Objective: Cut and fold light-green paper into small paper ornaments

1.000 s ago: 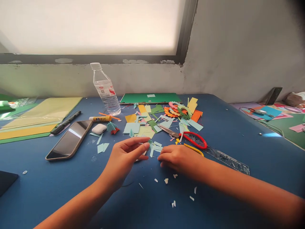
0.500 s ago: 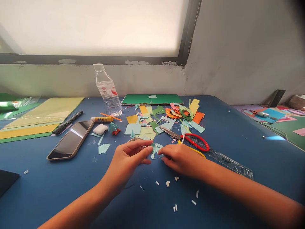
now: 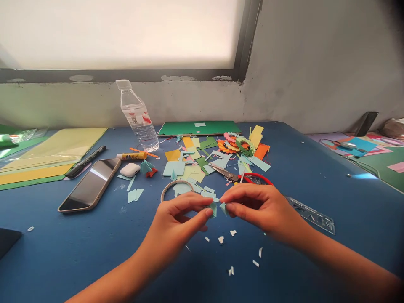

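My left hand point(image 3: 184, 216) pinches a small light-blue folded paper piece point(image 3: 214, 209) between thumb and fingers. Facing it, my right hand point(image 3: 257, 206) pinches another small light-blue paper piece point(image 3: 223, 208), with a narrow gap between the two. Fingertips cover part of both pieces. Behind my left hand lies a roll of tape point(image 3: 162, 192). Red-handled scissors point(image 3: 232, 174) rest partly hidden behind my right hand. Light-blue paper scraps point(image 3: 174, 168) are spread just beyond the hands.
A water bottle point(image 3: 140, 122) stands near the wall. To the left lie a phone point(image 3: 90, 185), a glue stick point(image 3: 134, 156), a white case point(image 3: 129, 169) and a marker point(image 3: 86, 161). A clear ruler point(image 3: 312, 215) lies right. White paper bits point(image 3: 221, 240) dot the near table.
My right hand has risen from the table with a light-blue paper piece between its fingers. My left hand has shifted slightly right, and the tape roll shows more fully.
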Motion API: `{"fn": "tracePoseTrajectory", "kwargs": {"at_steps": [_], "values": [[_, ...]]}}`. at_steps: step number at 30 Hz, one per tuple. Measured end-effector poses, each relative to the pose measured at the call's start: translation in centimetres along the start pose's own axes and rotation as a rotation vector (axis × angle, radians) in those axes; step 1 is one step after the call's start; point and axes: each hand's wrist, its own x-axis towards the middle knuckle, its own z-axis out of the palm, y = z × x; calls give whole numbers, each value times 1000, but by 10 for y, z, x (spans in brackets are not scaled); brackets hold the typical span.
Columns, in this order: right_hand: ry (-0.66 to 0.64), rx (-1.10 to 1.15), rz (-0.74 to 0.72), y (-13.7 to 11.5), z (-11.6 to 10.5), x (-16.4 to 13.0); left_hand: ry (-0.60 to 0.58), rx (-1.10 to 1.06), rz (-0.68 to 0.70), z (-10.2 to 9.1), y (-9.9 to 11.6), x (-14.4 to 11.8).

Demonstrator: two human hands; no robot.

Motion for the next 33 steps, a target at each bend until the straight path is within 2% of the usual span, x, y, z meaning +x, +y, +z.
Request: {"fn": "tracePoseTrajectory", "kwargs": {"at_steps": [4,8,15,22,26,33], "values": [[34,-2,47,3,6,-4,-8,69,32,3,-3,-4],[28,-30,28,5,11,-6,-14,85,43,5,-4,-7],[81,-115,-71,7,16,-7,2,80,58,8,-4,-10],[120,-222,-238,7,20,-7,24,104,161,9,-4,-10],[136,-271,-252,8,21,-9,37,107,202,11,-3,-12],[217,-400,-317,10,25,-10,42,93,177,14,-1,-14]]}}
